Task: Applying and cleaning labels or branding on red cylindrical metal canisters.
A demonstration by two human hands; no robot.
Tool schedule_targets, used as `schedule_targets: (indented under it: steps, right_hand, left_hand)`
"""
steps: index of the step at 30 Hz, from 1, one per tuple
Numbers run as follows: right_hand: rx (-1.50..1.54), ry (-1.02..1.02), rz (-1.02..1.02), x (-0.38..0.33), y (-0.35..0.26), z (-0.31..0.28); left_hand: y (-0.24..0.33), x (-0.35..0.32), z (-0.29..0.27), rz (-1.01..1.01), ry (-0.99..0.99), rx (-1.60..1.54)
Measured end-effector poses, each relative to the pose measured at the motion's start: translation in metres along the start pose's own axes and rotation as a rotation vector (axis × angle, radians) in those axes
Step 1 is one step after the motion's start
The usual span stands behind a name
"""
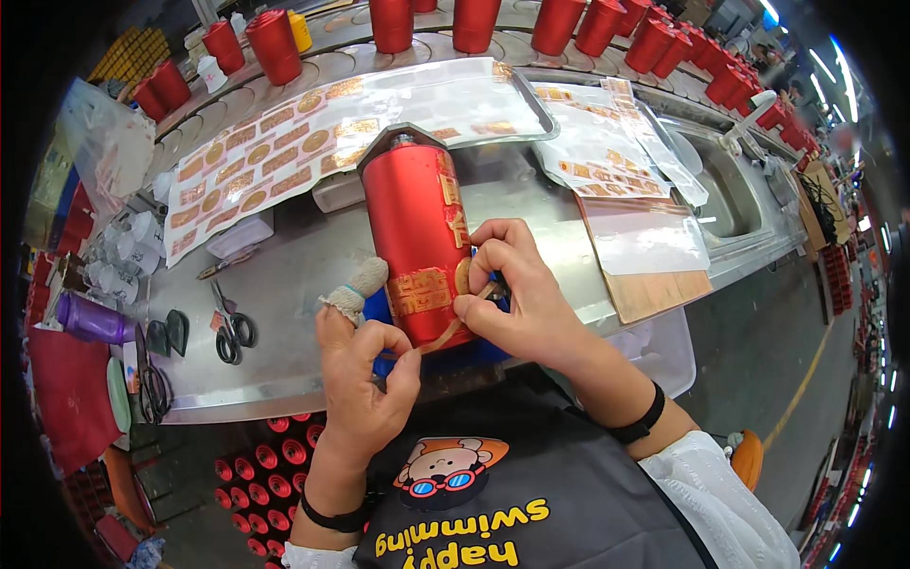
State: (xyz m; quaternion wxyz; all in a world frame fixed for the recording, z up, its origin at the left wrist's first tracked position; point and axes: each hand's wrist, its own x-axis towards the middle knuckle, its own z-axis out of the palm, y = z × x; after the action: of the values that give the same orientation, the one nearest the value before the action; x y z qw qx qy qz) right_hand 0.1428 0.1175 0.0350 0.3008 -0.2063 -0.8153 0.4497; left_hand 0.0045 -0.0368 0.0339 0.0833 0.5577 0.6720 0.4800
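Observation:
A red bottle [409, 218] leans on a blue support [483, 353], its neck against a dark angular holder [403, 130]. Gold decals [423, 292] sit on its lower side and along its right side. A thin brownish strip [444, 336] crosses the bottle near its lower end. My left hand [365, 379] pinches the strip's left end between thumb and finger; its raised index finger wears a whitish cloth cover [358, 287] and rests by the bottle's left side. My right hand [519, 294] pinches the strip at the bottle's right side, fingers bent close to the decal.
Behind the bottle lie sheets of gold decals [275, 142] and a second stack [602, 142]. Scissors [227, 327] lie at left, near a purple tumbler [95, 317]. A wooden board [654, 294] and a sink [725, 194] are at right. Red containers [393, 24] line a conveyor behind.

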Motion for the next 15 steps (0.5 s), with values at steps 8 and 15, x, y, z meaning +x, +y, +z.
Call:
schedule_targets:
  steps: [8,15]
  right_hand:
    - [0.086,-0.013,0.074,0.0009,-0.0005,0.0025]
    - [0.054,-0.019,0.051,0.0004,0.0013,0.0032]
  left_hand:
    - [-0.0027,0.0013,0.0013,-0.012,-0.004,-0.010]
    - [-0.0037,0.0000,0.0012,0.001,0.006,-0.019]
